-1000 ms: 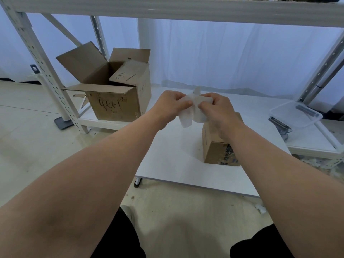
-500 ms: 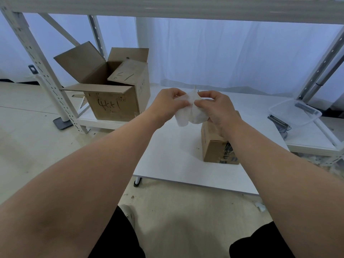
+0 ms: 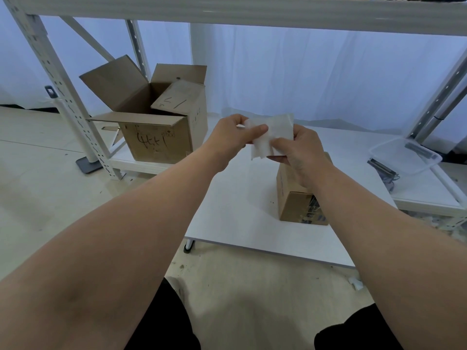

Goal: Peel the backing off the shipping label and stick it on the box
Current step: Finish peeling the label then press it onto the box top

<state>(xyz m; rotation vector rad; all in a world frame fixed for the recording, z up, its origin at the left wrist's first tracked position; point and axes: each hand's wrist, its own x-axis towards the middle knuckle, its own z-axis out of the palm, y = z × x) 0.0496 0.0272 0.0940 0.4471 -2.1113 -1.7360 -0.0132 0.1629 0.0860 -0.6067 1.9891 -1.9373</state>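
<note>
**Peeling stage.** The shipping label (image 3: 276,131) is held in the air between the two hands, above the table (image 3: 235,213) and just over the box (image 3: 294,202). It is a thin, white, limp sheet, creased and bowed. By judgement it is very light, easily torn, and apt to fold onto its own adhesive. It is best taken at a corner, where face and backing can be parted.

The left hand (image 3: 231,138) has its fingers curled, with the thumb pressed on the sheet's upper left part, pinching it. The right hand (image 3: 302,154) also has its fingers curled, and its thumb tip pinches the sheet's lower middle. The two layers cannot be told apart, so whether the backing has begun to lift is uncertain.

The box is small, brown and closed. It stands toward the table's front right corner, its top partly hidden by the right wrist, and no label shows on it. An open carton (image 3: 156,132) stands beyond the rear left corner. A clear plastic tub (image 3: 404,157) lies beyond the right edge.
</note>
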